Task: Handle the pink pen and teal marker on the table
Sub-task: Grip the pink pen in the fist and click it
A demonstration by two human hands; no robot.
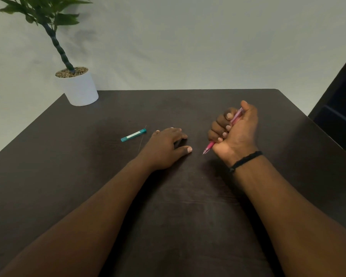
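My right hand (235, 129) is closed in a fist around the pink pen (208, 146), held just above the dark table (88, 176). The pen's tip points down and toward me, and its other end pokes out by the thumb. The teal marker (133, 135) lies flat on the table at centre left, angled up to the right. My left hand (166, 146) rests palm down on the table just right of the marker, fingers spread, holding nothing. A thin dark line, perhaps a lead or wire (142, 138), lies across the table by the marker.
A white pot (79, 89) with a green plant stands on the table's far left corner. A dark piece of furniture (340, 116) sits beyond the right edge. A pale wall is behind the table.
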